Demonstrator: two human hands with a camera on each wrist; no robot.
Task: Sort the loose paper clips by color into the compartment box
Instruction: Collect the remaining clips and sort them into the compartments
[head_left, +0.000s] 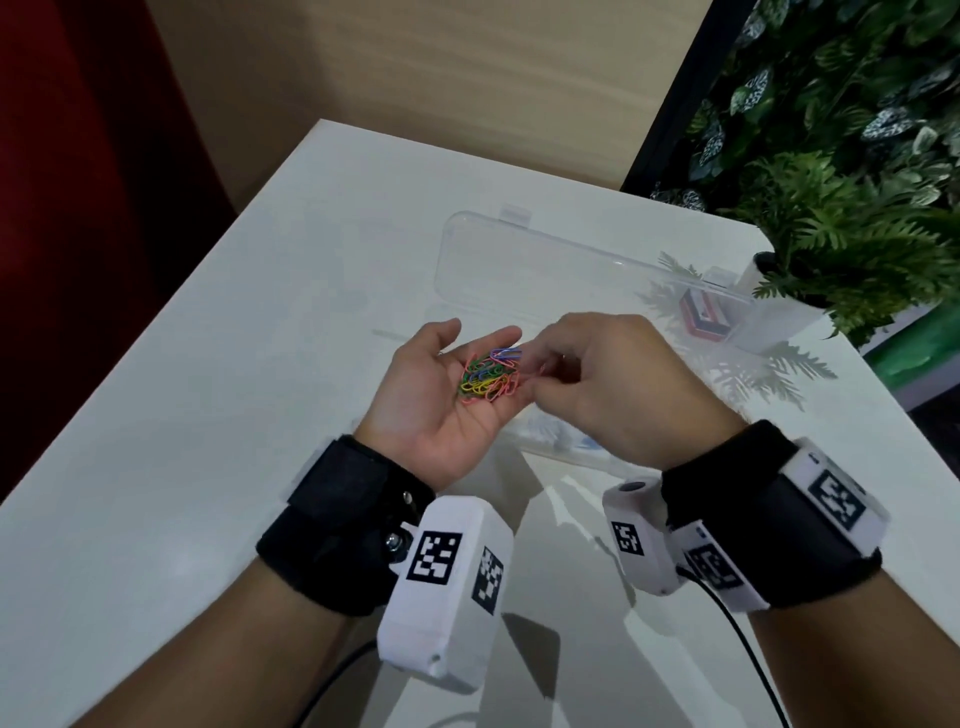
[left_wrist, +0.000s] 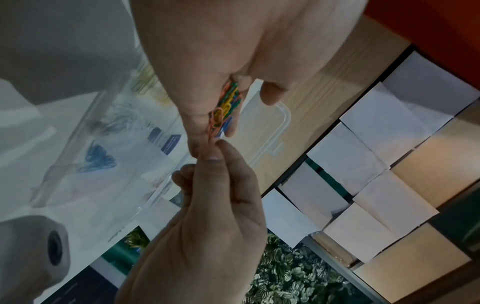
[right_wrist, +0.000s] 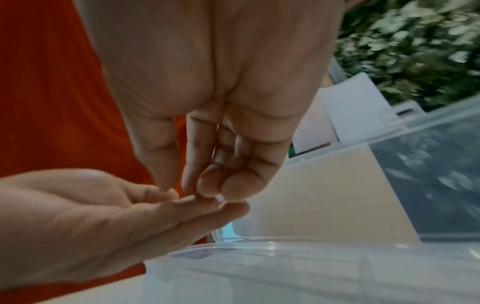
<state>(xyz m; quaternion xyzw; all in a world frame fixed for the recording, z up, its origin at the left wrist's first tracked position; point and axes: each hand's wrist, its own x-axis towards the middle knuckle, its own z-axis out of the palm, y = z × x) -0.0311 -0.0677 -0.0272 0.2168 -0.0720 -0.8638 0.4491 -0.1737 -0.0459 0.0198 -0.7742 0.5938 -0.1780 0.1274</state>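
Left hand (head_left: 441, 400), palm up and loosely cupped, cradles a tangle of multicoloured wire paper clips (head_left: 488, 375) above the near edge of the clear plastic compartment box (head_left: 571, 280). Right hand (head_left: 618, 384) pinches a pink clip at the pile's edge. The white table (head_left: 208, 364) lies bare to the left.

Clips (head_left: 488, 375) pink, green, yellow, blue, purple; box (head_left: 545, 270) clear; table (head_left: 208, 415) white.
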